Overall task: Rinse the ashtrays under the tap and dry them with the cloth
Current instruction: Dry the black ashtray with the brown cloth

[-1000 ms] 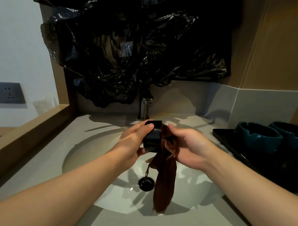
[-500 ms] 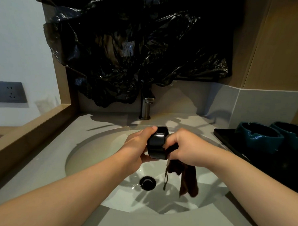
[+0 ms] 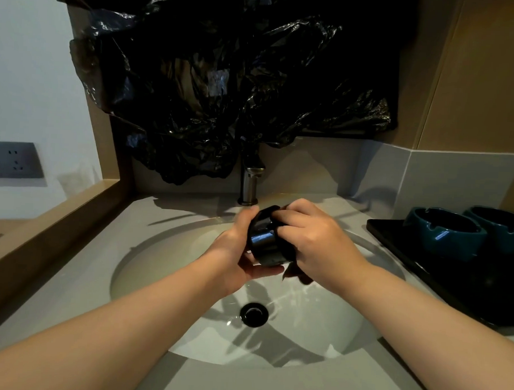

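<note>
Over the white sink basin [image 3: 164, 267], my left hand [image 3: 235, 253] grips a dark round ashtray [image 3: 264, 242] turned on its side. My right hand [image 3: 312, 244] presses a bunched brown cloth [image 3: 295, 273] into the ashtray's open side; only a small dark fold of the cloth shows below my palm. Behind my hands stands the metal tap [image 3: 249, 185], with no water running that I can see. Two teal ashtrays [image 3: 445, 232] [image 3: 502, 223] rest on a black tray [image 3: 395, 245] at the right.
The black drain [image 3: 254, 314] sits at the basin's bottom. A black plastic sheet [image 3: 225, 90] covers the wall above the tap. A wooden ledge [image 3: 51, 227] borders the grey counter [image 3: 271, 384] on the left, with a wall socket [image 3: 13, 160] beyond it.
The cloth that hung long below my right hand is now gathered up into the ashtray. Both hands have kept turning the ashtray over the basin.
</note>
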A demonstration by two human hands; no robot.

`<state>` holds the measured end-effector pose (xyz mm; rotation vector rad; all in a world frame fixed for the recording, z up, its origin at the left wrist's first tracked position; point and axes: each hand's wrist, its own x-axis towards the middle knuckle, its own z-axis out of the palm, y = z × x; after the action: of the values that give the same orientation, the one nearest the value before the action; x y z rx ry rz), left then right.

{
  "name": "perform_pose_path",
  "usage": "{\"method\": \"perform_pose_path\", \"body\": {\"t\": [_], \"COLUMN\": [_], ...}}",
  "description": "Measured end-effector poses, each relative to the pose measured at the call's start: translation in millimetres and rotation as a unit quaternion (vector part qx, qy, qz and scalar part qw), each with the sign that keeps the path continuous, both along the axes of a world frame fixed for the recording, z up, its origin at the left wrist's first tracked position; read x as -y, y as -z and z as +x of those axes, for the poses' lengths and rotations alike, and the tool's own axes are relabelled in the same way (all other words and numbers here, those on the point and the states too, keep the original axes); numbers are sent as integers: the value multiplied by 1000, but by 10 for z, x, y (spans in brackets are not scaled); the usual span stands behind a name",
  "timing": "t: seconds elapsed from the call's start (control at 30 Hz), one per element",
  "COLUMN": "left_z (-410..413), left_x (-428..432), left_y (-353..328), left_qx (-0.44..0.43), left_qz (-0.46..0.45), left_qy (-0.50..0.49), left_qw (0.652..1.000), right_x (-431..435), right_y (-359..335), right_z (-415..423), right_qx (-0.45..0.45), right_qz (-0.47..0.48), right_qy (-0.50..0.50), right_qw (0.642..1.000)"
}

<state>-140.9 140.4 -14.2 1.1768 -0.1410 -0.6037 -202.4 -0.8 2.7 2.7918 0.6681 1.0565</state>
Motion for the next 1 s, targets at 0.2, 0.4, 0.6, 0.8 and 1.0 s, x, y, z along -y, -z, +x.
{"method": "perform_pose_path", "body": {"t": [0.2,0.4,0.6,0.8,1.0], "left_z": [37,126,97,173,158], "left_x": [-10,-20,6,-57,-37], "left_y": [59,100,117,118,128], "left_qx": [65,51,51,21,12], "left_qz": [29,41,64,50,30], "left_qy": [-38,-53,-35,-80,-68], "left_qw": [997,996,996,995,997], "right_x": [-17,93,-143,-173,-160], "right_y": [-14,-93,-98,-140,-192], "right_z": [34,17,-105,-151,-177], "right_qx": [-217,-108,-106,-162,-121], "right_qz": [174,436,270,81,201], "right_qy": [167,103,12,21,40], "right_qw": [946,888,957,983,971]}}
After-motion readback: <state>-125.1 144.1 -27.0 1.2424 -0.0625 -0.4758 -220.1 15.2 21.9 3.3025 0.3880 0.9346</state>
